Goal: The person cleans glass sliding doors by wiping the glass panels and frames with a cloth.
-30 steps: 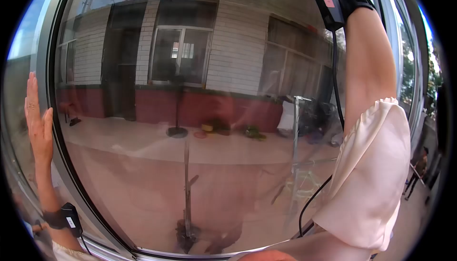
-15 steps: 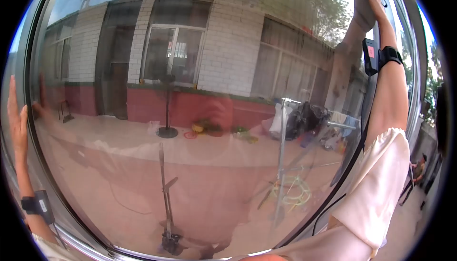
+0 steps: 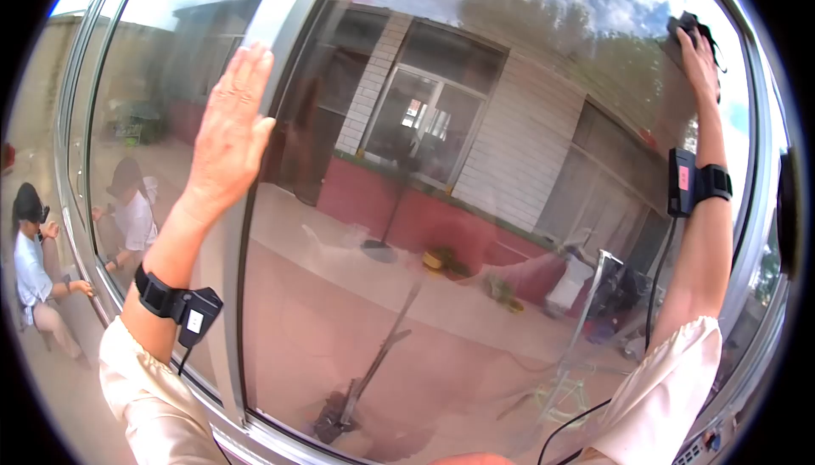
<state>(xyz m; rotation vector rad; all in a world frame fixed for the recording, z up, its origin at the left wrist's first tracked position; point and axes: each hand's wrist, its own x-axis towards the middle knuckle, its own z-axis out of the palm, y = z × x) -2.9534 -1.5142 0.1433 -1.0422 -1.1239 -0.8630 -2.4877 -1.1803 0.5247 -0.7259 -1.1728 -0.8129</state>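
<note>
A large glass window pane stands in front of me, full of reflections of a building and yard. At its upper right, my right hand presses a crumpled black cloth against the glass, and loose edges of the cloth stick out past the fingers. My left hand is raised at the upright metal frame left of the pane. Its fingers are straight, close side by side, with the thumb apart, and nothing is in it. Whether the palm touches the frame I cannot tell.
Black boxes are strapped to both my forearms, the right one trailing a cable. A person in a cap sits at the far left, close to another window section. The metal sill runs below the pane.
My view has swung left, bringing the left window section and the seated person into sight. My left arm shows more fully. My right hand stays high on the glass with the cloth.
</note>
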